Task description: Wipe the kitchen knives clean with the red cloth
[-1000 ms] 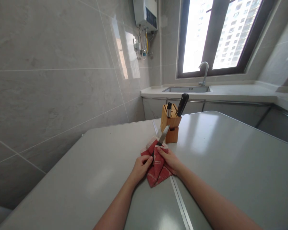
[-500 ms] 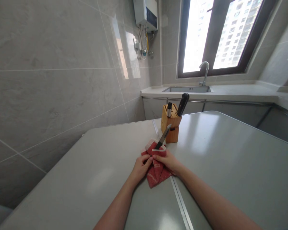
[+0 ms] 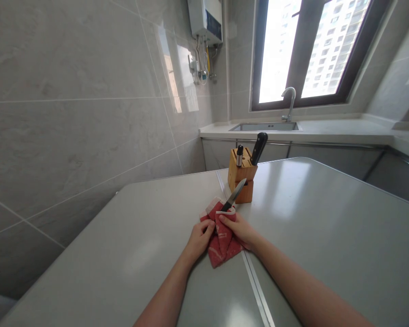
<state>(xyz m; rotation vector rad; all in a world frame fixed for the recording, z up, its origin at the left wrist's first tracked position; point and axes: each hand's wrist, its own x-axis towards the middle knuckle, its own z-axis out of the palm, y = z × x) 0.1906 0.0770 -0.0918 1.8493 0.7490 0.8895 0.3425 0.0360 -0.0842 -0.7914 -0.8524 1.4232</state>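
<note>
A red towel (image 3: 221, 245) with a pale edge is bunched around the black handle of a knife (image 3: 236, 193). The bare blade slants up and to the right, its tip in front of the wooden knife block (image 3: 246, 175). My right hand (image 3: 240, 229) is closed on the towel, its thumb pressing the fold over the handle. Close beside it, my left hand (image 3: 201, 236) has its fingers curled at the towel's left side, around what seems to be the lower end of the knife handle, mostly hidden. The block holds a large black-handled knife (image 3: 259, 149) and a smaller black-and-silver handle (image 3: 239, 156).
The pale table (image 3: 150, 227) has a metal seam strip (image 3: 255, 281) running under the towel. Past its far edge stand a counter (image 3: 344, 126) with a sink (image 3: 266, 127) and a faucet (image 3: 289, 102). A tiled wall (image 3: 82, 131) rises on the left.
The knife has tilted a little further to the right, and its tip sits slightly lower. My right thumb has shifted slightly on the towel. The block has stayed in place.
</note>
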